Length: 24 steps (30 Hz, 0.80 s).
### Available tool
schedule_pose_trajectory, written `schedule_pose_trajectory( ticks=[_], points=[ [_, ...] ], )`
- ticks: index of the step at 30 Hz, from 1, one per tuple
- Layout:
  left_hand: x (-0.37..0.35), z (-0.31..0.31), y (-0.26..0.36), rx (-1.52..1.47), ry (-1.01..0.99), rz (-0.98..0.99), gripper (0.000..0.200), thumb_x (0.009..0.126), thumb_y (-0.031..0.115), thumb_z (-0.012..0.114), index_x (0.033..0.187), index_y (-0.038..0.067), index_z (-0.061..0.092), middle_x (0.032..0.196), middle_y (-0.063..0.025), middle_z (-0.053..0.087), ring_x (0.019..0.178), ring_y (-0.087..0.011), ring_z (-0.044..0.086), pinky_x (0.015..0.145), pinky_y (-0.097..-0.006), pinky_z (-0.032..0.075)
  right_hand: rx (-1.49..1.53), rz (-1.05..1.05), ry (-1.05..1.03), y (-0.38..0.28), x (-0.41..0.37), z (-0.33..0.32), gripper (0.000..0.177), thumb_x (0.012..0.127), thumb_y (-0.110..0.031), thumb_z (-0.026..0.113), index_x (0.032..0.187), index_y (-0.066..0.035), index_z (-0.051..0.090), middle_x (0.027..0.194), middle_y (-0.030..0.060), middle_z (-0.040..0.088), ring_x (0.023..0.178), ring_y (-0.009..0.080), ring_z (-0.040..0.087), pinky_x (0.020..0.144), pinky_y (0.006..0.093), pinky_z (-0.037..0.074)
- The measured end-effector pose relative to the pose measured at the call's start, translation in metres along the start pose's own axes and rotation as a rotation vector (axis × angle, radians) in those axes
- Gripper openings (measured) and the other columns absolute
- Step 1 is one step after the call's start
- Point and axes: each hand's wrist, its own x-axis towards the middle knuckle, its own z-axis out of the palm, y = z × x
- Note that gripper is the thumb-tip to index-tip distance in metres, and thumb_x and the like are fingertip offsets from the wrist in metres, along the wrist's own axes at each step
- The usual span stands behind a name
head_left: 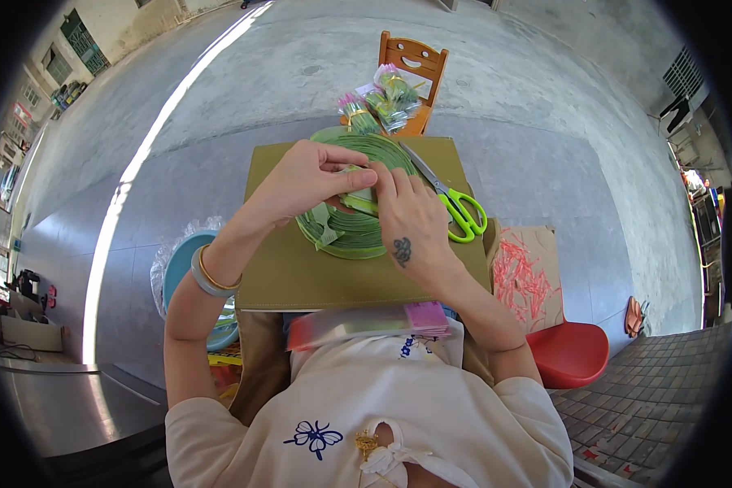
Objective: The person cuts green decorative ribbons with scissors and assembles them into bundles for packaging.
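Note:
A large coil of green ribbon (333,236) lies on an olive-green board or mat (276,268) in front of me. Over the coil, my left hand (313,180) pinches a piece of green ribbon (358,199) between thumb and fingers. My right hand (415,224) meets it from the other side, its bent fingers closed at the ribbon's right edge. The fingertips partly hide the piece. Just right of my right hand lies a pair of scissors (461,213) with lime-green handles, blades pointing away from me.
Plastic-wrapped green bundles with pink tips (392,93) rest on a wooden chair (437,69) beyond the mat. Pink strips (519,268) lie on cardboard at right, near a red seat (573,358). A blue basin (171,272) stands at left. Clear plastic packets (358,327) rest on my lap.

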Motion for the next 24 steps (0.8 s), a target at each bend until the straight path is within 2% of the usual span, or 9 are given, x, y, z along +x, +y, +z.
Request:
schedule_pose_trajectory(
  ticks=[3, 6, 9, 12, 16, 19, 22, 23, 24],
  points=[
    [0.003, -0.006, -0.002, 0.299, 0.033, 0.112, 0.034, 0.077, 0.014, 0.068, 0.108, -0.001, 0.063, 0.065, -0.0001, 0.055, 0.059, -0.0043, 0.047, 0.052, -0.0224, 0.042, 0.213, 0.003, -0.074, -0.006, -0.002, -0.005, 0.050, 0.080, -0.026, 0.061, 0.117, 0.003, 0.045, 0.090, 0.0150, 0.056, 0.086, 0.0251, 0.058, 0.070, 0.0325, 0.047],
    [-0.005, -0.008, 0.007, 0.460, 0.034, 0.214, 0.037, 0.072, 0.007, 0.070, 0.108, 0.002, 0.063, 0.063, -0.0013, 0.056, 0.056, -0.0050, 0.046, 0.051, -0.0227, 0.038, 0.875, 0.062, -0.193, 0.008, -0.009, -0.019, 0.053, 0.084, -0.034, 0.061, 0.118, 0.004, 0.045, 0.101, 0.0149, 0.058, 0.092, 0.0192, 0.058, 0.074, 0.0275, 0.046],
    [-0.015, -0.009, 0.015, 0.492, -0.062, 0.286, 0.041, 0.069, 0.006, 0.070, 0.110, 0.003, 0.062, 0.064, -0.0051, 0.058, 0.055, -0.0067, 0.046, 0.052, -0.0238, 0.039, 1.486, 0.480, -0.548, 0.028, 0.005, -0.033, 0.054, 0.085, -0.035, 0.062, 0.120, 0.003, 0.044, 0.109, 0.0120, 0.059, 0.096, 0.0125, 0.056, 0.078, 0.0241, 0.043],
    [-0.016, -0.005, 0.024, 0.608, -0.080, 0.384, 0.043, 0.068, 0.006, 0.071, 0.110, 0.002, 0.062, 0.066, -0.0097, 0.061, 0.054, -0.0088, 0.047, 0.053, -0.0251, 0.039, 1.606, 0.383, -0.878, 0.035, 0.008, -0.027, 0.049, 0.085, -0.029, 0.064, 0.119, 0.001, 0.047, 0.103, 0.0061, 0.062, 0.090, 0.0076, 0.056, 0.076, 0.0237, 0.044],
    [-0.015, -0.004, 0.029, 0.665, -0.054, 0.391, 0.042, 0.069, 0.005, 0.070, 0.110, 0.002, 0.062, 0.071, -0.0120, 0.063, 0.056, -0.0106, 0.052, 0.055, -0.0252, 0.042, 1.642, 0.342, -1.067, 0.033, 0.004, -0.011, 0.036, 0.086, -0.020, 0.061, 0.113, 0.003, 0.053, 0.100, 0.0089, 0.064, 0.083, 0.0093, 0.061, 0.072, 0.0218, 0.048],
    [-0.015, 0.000, 0.021, 0.475, 0.164, 0.388, 0.037, 0.073, 0.000, 0.066, 0.110, 0.002, 0.062, 0.077, -0.0108, 0.065, 0.060, -0.0119, 0.057, 0.059, -0.0240, 0.046, 1.605, 0.403, -0.900, 0.030, -0.001, -0.004, 0.033, 0.089, -0.016, 0.056, 0.114, 0.004, 0.052, 0.103, 0.0126, 0.064, 0.087, 0.0155, 0.064, 0.077, 0.0255, 0.050],
    [-0.022, -0.001, -0.001, 0.341, 0.288, 0.361, 0.035, 0.076, -0.004, 0.061, 0.110, 0.003, 0.062, 0.084, -0.0095, 0.066, 0.066, -0.0133, 0.062, 0.063, -0.0234, 0.049, 2.175, 0.656, -0.582, 0.034, -0.003, -0.003, 0.032, 0.092, -0.016, 0.050, 0.116, 0.005, 0.050, 0.103, 0.0149, 0.063, 0.091, 0.0222, 0.063, 0.082, 0.0323, 0.051],
    [-0.025, -0.001, -0.009, 0.320, 0.302, 0.354, 0.034, 0.077, -0.006, 0.059, 0.110, 0.004, 0.062, 0.086, -0.0091, 0.066, 0.068, -0.0138, 0.063, 0.064, -0.0232, 0.050, 2.277, 0.654, -0.511, 0.038, -0.003, 0.002, 0.032, 0.093, -0.016, 0.045, 0.116, 0.006, 0.048, 0.107, 0.0173, 0.061, 0.097, 0.0277, 0.061, 0.086, 0.0378, 0.051],
    [-0.029, 0.003, -0.016, 0.335, 0.210, 0.411, 0.035, 0.076, -0.007, 0.059, 0.109, 0.005, 0.063, 0.086, -0.0089, 0.066, 0.068, -0.0140, 0.064, 0.063, -0.0234, 0.050, 2.364, 0.666, -0.511, 0.041, -0.004, 0.006, 0.033, 0.094, -0.017, 0.045, 0.117, 0.006, 0.048, 0.109, 0.0175, 0.060, 0.098, 0.0276, 0.061, 0.086, 0.0377, 0.051]
  ],
)
